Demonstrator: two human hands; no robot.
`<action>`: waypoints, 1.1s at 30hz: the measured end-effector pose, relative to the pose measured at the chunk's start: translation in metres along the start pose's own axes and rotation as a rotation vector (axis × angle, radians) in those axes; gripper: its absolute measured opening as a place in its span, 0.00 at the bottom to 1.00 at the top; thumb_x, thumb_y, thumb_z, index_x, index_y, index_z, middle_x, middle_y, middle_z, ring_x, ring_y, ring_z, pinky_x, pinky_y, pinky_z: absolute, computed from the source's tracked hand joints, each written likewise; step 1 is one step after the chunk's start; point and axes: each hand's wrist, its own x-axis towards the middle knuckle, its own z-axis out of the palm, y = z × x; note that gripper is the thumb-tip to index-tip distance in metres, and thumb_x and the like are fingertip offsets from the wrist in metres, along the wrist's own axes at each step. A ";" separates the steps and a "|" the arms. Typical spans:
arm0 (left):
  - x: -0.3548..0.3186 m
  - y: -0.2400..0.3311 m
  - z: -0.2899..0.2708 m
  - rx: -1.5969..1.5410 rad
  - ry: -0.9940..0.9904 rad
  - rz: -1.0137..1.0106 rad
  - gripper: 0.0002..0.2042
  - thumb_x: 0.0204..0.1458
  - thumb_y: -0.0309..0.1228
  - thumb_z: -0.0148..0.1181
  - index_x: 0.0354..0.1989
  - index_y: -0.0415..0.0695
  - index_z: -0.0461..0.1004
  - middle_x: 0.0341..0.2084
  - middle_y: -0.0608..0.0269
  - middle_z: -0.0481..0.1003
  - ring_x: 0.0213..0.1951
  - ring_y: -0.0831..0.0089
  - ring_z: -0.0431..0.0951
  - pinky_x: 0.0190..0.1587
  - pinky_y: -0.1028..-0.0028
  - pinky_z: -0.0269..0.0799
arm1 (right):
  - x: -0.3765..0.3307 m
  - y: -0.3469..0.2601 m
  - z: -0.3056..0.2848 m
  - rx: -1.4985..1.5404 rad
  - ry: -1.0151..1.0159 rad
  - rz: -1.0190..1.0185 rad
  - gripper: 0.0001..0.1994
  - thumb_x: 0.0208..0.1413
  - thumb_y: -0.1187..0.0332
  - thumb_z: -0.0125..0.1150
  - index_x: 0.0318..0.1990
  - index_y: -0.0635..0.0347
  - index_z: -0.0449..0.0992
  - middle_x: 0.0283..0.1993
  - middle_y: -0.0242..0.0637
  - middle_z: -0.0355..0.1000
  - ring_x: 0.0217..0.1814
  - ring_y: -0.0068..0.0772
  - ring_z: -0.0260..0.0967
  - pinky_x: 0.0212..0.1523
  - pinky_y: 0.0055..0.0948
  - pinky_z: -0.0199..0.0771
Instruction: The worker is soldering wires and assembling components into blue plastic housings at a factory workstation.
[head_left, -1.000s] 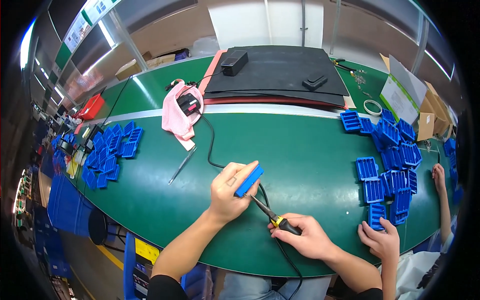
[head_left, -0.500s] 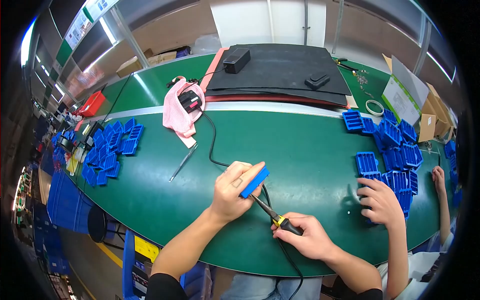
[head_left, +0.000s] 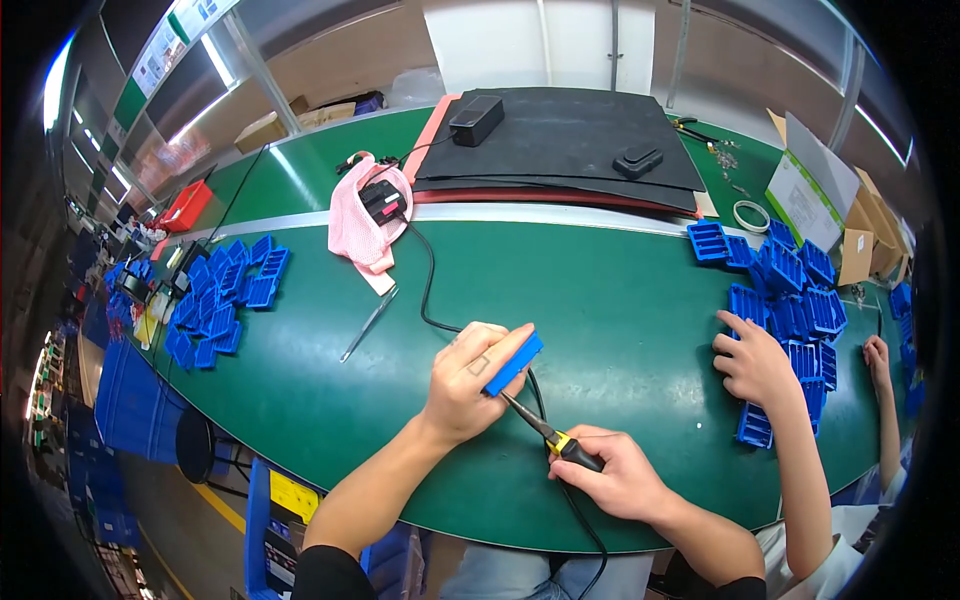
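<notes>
Near the middle of the bench, my left hand [head_left: 465, 385] is closed around a blue plastic slotted tray [head_left: 514, 362], tilted with its long side facing up. Long-nose pliers [head_left: 548, 433] with yellow and black handles are gripped in my right hand [head_left: 615, 475]. Their tapered tip meets the tray's lower end beside my left fingers; the exact contact point is hidden. A black cable [head_left: 535, 385] passes behind the tray and the pliers.
Blue slotted trays lie heaped at left [head_left: 215, 300] and right [head_left: 790, 290]. A co-worker's hand [head_left: 755, 365] reaches over the right heap. Tweezers [head_left: 368, 325], a pink cloth [head_left: 355, 225] with a black device, and black sheets [head_left: 560, 130] lie farther back.
The co-worker's hand has moved slightly away from me over the right heap, and a tray by it has shifted. My hands, the tray and the pliers hold nearly still.
</notes>
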 end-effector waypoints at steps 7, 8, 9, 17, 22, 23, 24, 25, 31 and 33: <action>0.004 0.001 0.003 -0.013 0.012 -0.020 0.20 0.37 0.17 0.66 0.44 0.36 0.76 0.28 0.56 0.75 0.30 0.65 0.77 0.33 0.72 0.72 | -0.004 -0.011 0.006 0.005 0.001 0.057 0.08 0.55 0.70 0.59 0.29 0.68 0.75 0.30 0.37 0.68 0.30 0.26 0.64 0.32 0.26 0.63; 0.002 0.001 0.003 -0.011 0.011 -0.021 0.20 0.37 0.17 0.66 0.44 0.36 0.76 0.28 0.56 0.75 0.30 0.65 0.77 0.33 0.72 0.72 | -0.004 -0.011 0.008 0.010 0.006 0.067 0.08 0.55 0.71 0.59 0.28 0.68 0.75 0.30 0.37 0.68 0.30 0.26 0.65 0.32 0.26 0.64; 0.001 0.000 0.003 -0.012 0.009 -0.028 0.22 0.36 0.18 0.66 0.45 0.37 0.75 0.29 0.57 0.75 0.30 0.63 0.76 0.33 0.70 0.72 | -0.004 -0.010 0.010 0.012 0.005 0.067 0.08 0.55 0.71 0.59 0.28 0.68 0.75 0.30 0.37 0.68 0.30 0.26 0.65 0.32 0.26 0.64; -0.001 -0.011 0.001 0.019 -0.032 -0.012 0.23 0.34 0.17 0.66 0.44 0.37 0.76 0.28 0.59 0.74 0.31 0.64 0.76 0.35 0.69 0.72 | -0.004 -0.010 0.012 -0.005 0.046 0.105 0.11 0.56 0.69 0.58 0.27 0.68 0.75 0.28 0.38 0.67 0.28 0.27 0.65 0.30 0.27 0.63; 0.013 -0.015 -0.002 0.243 -0.113 0.276 0.24 0.28 0.20 0.65 0.42 0.41 0.78 0.26 0.64 0.71 0.33 0.66 0.74 0.35 0.68 0.71 | -0.007 -0.020 0.003 -0.042 0.058 0.225 0.12 0.55 0.68 0.58 0.26 0.68 0.75 0.26 0.38 0.66 0.26 0.28 0.65 0.29 0.27 0.63; 0.014 -0.015 -0.002 0.285 -0.116 0.329 0.23 0.28 0.20 0.65 0.41 0.41 0.78 0.27 0.64 0.71 0.33 0.66 0.74 0.35 0.68 0.71 | -0.006 -0.022 0.000 -0.044 0.039 0.243 0.11 0.55 0.67 0.58 0.26 0.68 0.75 0.26 0.38 0.67 0.27 0.28 0.66 0.30 0.27 0.64; 0.015 -0.015 -0.002 0.284 -0.117 0.330 0.23 0.28 0.20 0.65 0.41 0.41 0.78 0.27 0.64 0.71 0.33 0.66 0.74 0.35 0.68 0.71 | -0.006 -0.022 -0.003 -0.045 0.022 0.260 0.11 0.55 0.67 0.59 0.27 0.68 0.75 0.27 0.39 0.68 0.28 0.28 0.66 0.31 0.27 0.64; 0.014 -0.015 -0.003 0.284 -0.108 0.345 0.23 0.28 0.20 0.65 0.40 0.41 0.78 0.27 0.64 0.70 0.33 0.66 0.74 0.36 0.68 0.72 | -0.005 -0.020 -0.005 -0.042 0.021 0.257 0.11 0.55 0.67 0.59 0.27 0.68 0.75 0.27 0.39 0.68 0.28 0.28 0.66 0.31 0.27 0.64; 0.004 -0.021 -0.004 0.078 0.019 0.079 0.22 0.29 0.16 0.68 0.40 0.41 0.79 0.30 0.61 0.74 0.34 0.63 0.76 0.38 0.69 0.72 | 0.002 -0.016 -0.033 -0.270 0.116 0.013 0.11 0.49 0.68 0.63 0.33 0.71 0.75 0.35 0.47 0.72 0.35 0.44 0.70 0.37 0.35 0.69; 0.006 -0.016 -0.005 0.040 0.018 0.028 0.19 0.33 0.16 0.68 0.39 0.41 0.79 0.30 0.59 0.76 0.36 0.62 0.76 0.38 0.69 0.73 | 0.003 -0.012 -0.039 -0.507 0.295 -0.026 0.11 0.45 0.70 0.63 0.32 0.69 0.76 0.37 0.49 0.71 0.38 0.54 0.69 0.39 0.42 0.69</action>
